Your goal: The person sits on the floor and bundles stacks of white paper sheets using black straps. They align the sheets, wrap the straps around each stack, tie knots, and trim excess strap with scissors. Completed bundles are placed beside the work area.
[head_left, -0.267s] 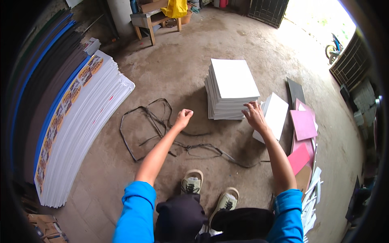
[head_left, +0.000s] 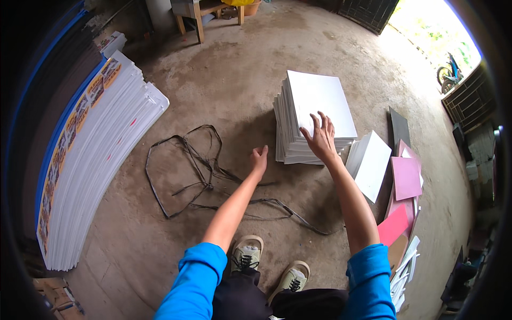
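A tall stack of white sheets (head_left: 322, 101) stands on the floor ahead of me, its layers slightly uneven. My right hand (head_left: 321, 140) is over the stack's near edge, fingers spread and holding nothing; whether it touches the top sheet I cannot tell. To the left of the stack, my left hand (head_left: 259, 159) is curled closed with the thumb up, and nothing shows in it. Black strapping cord (head_left: 205, 160) lies in loose loops on the floor below and left of that hand. Right of the stack is a smaller white stack (head_left: 372, 168), tilted.
A long pile of white boards (head_left: 101, 165) runs along the left, beside dark and blue sheets. Pink sheets (head_left: 406, 177), a dark board (head_left: 398, 126) and white offcut strips (head_left: 405, 274) lie at right. A wooden bench (head_left: 198, 21) stands far back; a gate (head_left: 368, 13) is beyond.
My right hand has moved up and left over the stack's near edge, its fingers spreading. My left hand has shifted right, closer to the stack. The view has tilted slightly.
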The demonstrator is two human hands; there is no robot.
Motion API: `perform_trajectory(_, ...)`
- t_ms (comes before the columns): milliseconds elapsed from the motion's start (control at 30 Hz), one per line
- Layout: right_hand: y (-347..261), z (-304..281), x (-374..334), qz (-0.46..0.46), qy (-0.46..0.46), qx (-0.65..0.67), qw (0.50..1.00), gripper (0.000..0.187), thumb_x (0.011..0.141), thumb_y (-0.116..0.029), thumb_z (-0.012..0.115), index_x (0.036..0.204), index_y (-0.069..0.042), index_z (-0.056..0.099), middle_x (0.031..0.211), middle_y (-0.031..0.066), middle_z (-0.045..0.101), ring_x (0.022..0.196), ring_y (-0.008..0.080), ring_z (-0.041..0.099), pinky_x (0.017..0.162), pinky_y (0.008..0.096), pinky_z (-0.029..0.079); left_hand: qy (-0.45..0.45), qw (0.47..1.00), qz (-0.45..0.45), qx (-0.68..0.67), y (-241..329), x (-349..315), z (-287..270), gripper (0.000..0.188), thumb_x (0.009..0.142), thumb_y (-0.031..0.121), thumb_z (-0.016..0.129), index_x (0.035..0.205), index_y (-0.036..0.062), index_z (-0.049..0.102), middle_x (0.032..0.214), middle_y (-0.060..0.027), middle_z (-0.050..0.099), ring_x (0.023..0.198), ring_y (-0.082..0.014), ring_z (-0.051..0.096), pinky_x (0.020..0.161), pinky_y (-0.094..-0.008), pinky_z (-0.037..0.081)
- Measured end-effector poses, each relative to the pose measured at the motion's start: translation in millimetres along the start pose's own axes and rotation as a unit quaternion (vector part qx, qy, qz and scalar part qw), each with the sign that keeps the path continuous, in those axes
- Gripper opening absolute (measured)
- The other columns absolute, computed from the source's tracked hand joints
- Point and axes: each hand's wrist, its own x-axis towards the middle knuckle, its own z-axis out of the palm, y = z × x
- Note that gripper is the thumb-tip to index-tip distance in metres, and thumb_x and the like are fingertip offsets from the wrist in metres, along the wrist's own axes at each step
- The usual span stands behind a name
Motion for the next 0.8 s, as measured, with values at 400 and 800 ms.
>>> perform_trajectory(400, -15.6, 27.3, 51.7, 0.072, -0.115, -0.033, 0.99, 0.076, 0.073, -0.033, 0.061, 0.135, -0.01, 0.024, 0.138, 0.0205, 0.02, 0.129, 0.0438, 0.012, 0.1, 0.0628, 0.009, -0.018, 0.992, -0.043, 0.12, 3.6, 24.4, 80.3, 0.061, 0.086, 0.051, 0.042, 0.115, -0.0025, 0.047, 0.113, -0.027, 0.048, 0.112, -0.0371, 0.042, 0.095, -0.0422, 0.031)
perform_trajectory(800, 27.2, -15.6, 74.7, 0.119, -0.113, -0.065, 0.984, 0.092, 0.062, -0.02, 0.075, 0.134, 0.001, 0.022, 0.134, 0.0247, 0.03, 0.123, 0.0445, 0.03, 0.094, 0.0597, 0.031, -0.151, 0.967, -0.091, -0.183, 36.6, 23.1, 109.6, 0.074, 0.075, 0.055, 0.06, 0.111, -0.0042, 0.033, 0.104, -0.0191, 0.05, 0.098, -0.024, 0.051, 0.083, -0.031, 0.04)
